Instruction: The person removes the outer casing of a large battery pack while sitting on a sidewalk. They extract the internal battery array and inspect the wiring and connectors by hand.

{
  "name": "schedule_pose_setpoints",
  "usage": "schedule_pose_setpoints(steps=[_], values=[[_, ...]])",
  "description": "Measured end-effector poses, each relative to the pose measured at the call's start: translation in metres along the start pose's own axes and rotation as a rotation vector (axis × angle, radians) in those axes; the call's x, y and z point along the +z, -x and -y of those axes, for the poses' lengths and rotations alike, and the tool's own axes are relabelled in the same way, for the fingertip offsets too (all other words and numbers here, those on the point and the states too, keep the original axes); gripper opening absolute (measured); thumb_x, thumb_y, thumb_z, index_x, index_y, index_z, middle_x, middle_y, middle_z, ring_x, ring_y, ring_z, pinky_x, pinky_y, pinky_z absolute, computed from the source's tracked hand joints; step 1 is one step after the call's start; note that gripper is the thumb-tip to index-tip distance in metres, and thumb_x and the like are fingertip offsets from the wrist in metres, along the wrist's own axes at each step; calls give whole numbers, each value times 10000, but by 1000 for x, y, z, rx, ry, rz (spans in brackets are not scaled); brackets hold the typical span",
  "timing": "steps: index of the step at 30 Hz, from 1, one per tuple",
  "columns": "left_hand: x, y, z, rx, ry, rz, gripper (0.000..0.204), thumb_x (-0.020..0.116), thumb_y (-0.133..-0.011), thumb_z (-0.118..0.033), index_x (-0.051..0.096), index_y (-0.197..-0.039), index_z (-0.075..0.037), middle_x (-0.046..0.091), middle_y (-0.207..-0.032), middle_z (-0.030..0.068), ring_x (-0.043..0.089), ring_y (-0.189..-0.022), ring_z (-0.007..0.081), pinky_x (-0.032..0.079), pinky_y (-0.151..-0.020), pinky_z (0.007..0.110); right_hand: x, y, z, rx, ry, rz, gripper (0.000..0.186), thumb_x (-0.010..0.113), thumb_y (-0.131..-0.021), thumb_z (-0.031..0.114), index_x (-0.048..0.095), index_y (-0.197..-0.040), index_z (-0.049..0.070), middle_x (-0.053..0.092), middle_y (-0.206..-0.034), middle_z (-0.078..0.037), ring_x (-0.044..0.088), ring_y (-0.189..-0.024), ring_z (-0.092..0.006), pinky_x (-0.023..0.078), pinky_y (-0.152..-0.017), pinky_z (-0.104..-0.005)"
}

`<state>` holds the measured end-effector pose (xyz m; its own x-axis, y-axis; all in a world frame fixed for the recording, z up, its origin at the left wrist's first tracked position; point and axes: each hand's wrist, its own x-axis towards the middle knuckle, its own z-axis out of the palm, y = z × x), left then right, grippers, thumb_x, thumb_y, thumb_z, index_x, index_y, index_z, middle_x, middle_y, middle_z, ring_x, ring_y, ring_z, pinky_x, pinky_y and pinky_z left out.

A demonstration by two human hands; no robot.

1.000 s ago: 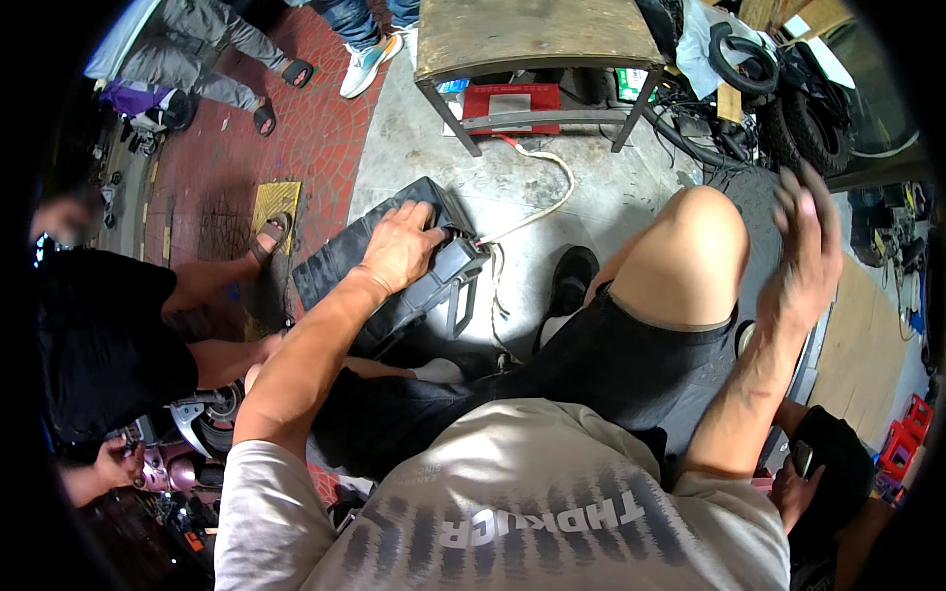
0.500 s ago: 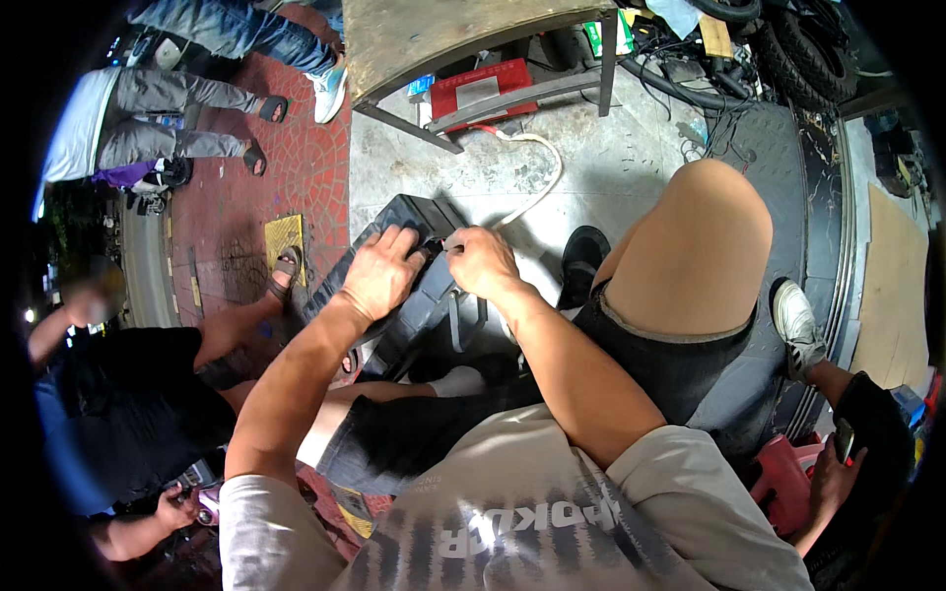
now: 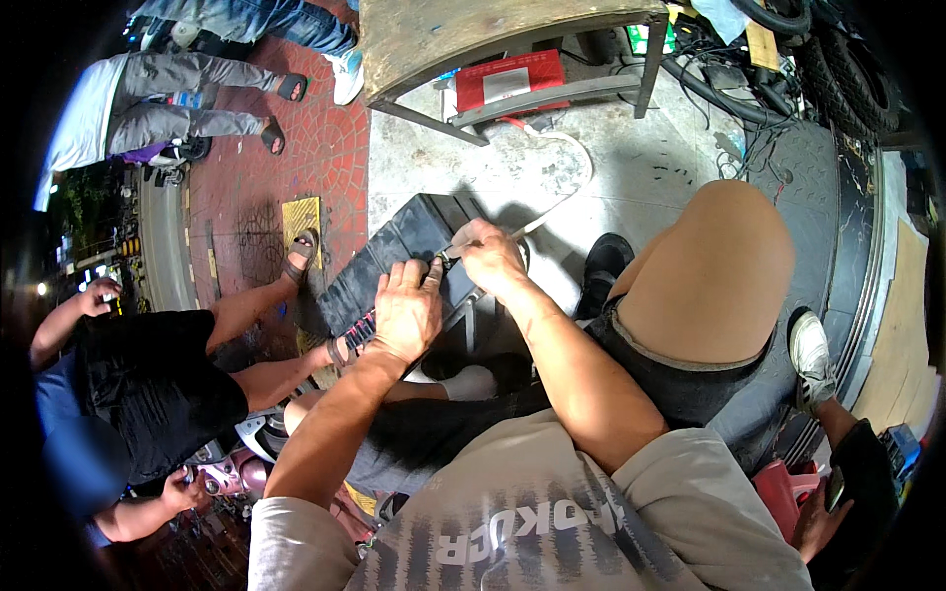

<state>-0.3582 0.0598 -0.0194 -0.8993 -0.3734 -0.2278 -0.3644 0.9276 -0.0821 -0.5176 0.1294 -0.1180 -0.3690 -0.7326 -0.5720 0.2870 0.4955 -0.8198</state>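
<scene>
A dark grey, ribbed box-like case [image 3: 379, 271] sits tilted in front of me on the pale floor. My right hand [image 3: 490, 258] is closed in a pinch at its right edge; the small thing between the fingertips is too hidden to name. My left hand [image 3: 406, 310] lies with outstretched fingers on the case, its index fingertip close to my right fingertips. A small yellowish spot shows between the two hands. Beneath my right hand, a metal strut or handle [image 3: 469, 325] stands at the side of the case. A pale cable [image 3: 562, 212] runs behind my right hand.
A worn wooden table [image 3: 493, 44] stands ahead, with a red box [image 3: 507, 81] under it, where the cable leads. Cables and tyres [image 3: 852, 74] lie at the far right. A seated person's leg [image 3: 261, 281] reaches close to the case from the left.
The case has turned so more of its broad ribbed face shows. My left hand has shifted toward me along it. My right hand stays at the edge. The whole view has shifted slightly.
</scene>
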Motion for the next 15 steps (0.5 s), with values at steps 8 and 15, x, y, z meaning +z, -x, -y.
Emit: schedule_pose_setpoints(steps=[8, 15], values=[[-1, 2, -3, -15, 13, -3, 593, 735, -820, -145, 700, -1401, -31, 610, -1130, 143, 609, -1060, 350, 502, -913, 484, 12, -16, -8, 131, -206, -3, 250, 731, -879, 158, 802, -1107, 82, 800, -1102, -175, 751, -1046, -318, 571, -907, -405], [6, 1, -12, -49, 66, -42, 551, 727, -832, -126, 702, -1366, 8, 622, -1118, 155, 626, -1046, 357, 516, -894, 475, 15, -27, -7, 191, -393, -14, 243, 651, -888, 132, 789, -1058, 25, 793, -1042, -187, 747, -955, -286, 576, -802, -414]])
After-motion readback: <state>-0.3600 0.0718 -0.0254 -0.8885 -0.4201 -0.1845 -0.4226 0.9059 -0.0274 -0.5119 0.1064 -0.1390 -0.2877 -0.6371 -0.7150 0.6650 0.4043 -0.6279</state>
